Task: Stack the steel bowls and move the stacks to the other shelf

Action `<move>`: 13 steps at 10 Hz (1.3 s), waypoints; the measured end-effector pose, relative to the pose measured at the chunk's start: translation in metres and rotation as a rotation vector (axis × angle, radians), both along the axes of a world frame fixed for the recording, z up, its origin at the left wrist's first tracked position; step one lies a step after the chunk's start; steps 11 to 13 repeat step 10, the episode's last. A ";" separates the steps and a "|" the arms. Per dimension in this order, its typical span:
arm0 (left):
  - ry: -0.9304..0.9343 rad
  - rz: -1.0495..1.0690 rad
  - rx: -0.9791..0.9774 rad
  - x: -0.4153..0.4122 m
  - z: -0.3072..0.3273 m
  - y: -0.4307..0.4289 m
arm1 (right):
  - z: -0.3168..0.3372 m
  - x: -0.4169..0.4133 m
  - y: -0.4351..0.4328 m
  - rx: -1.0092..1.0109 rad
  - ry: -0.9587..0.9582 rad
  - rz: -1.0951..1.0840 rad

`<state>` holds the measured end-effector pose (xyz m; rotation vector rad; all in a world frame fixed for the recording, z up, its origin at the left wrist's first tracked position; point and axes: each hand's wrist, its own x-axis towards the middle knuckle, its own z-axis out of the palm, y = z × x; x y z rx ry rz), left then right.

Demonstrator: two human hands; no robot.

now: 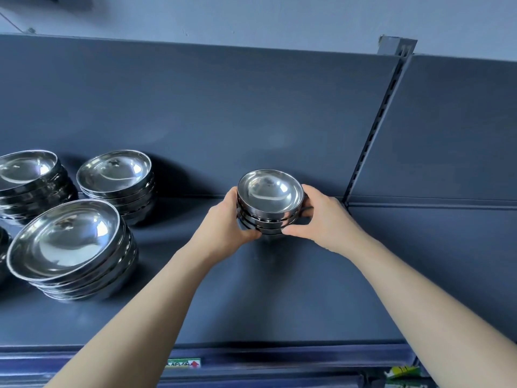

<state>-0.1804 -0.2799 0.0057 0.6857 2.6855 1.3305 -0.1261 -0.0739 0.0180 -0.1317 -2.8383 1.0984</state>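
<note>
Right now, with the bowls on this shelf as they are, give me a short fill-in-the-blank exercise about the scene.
1. The left hand and right hand grip the small bowl stack, its top bowl open side facing ____.
2. The other bowl stacks stand on the shelf to its ____.
3. The slotted upright rises to its ____.
Missing words: up, left, right.
</note>
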 end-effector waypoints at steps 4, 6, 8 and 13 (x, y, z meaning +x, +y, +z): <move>0.020 0.194 0.131 0.020 -0.015 -0.067 | -0.007 -0.023 -0.067 0.063 0.039 0.144; 0.008 0.178 0.132 0.023 -0.016 -0.081 | -0.008 -0.017 -0.086 0.112 0.063 0.138; -0.006 0.154 0.127 0.025 -0.011 -0.081 | -0.007 -0.012 -0.092 0.135 0.061 0.099; -0.009 0.196 0.074 0.021 -0.014 -0.083 | -0.005 -0.009 -0.091 0.174 0.008 0.067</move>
